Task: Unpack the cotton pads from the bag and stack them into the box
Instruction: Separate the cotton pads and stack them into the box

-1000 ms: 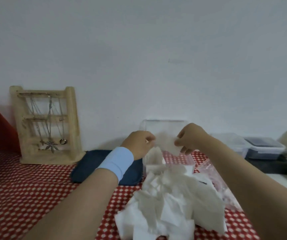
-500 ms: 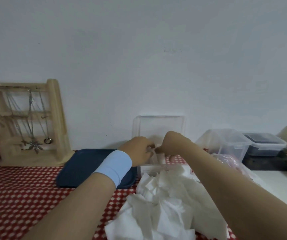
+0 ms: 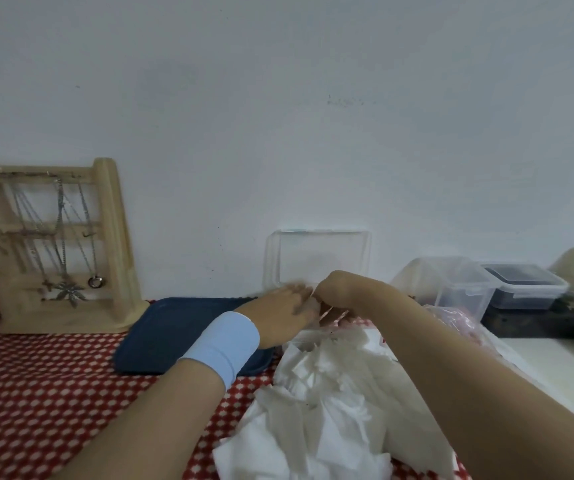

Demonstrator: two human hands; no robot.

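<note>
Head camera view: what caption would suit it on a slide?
Left hand and right hand meet at the clear box, behind a heap of cotton pads.

Box (image 3: 316, 258) body hidden behind L hand (image 3: 278, 313) & R hand (image 3: 339, 291); R fingertips out of sight, grip unclear; pads (image 3: 313, 410) cut off at 6 o'clock; rack (image 3: 114, 237) clipped at 9; bag (image 3: 452, 313) partly behind R arm.

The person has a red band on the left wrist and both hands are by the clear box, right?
Not quite. The head view shows the wristband is light blue, not red. The left hand and right hand are indeed by the clear box.
</note>
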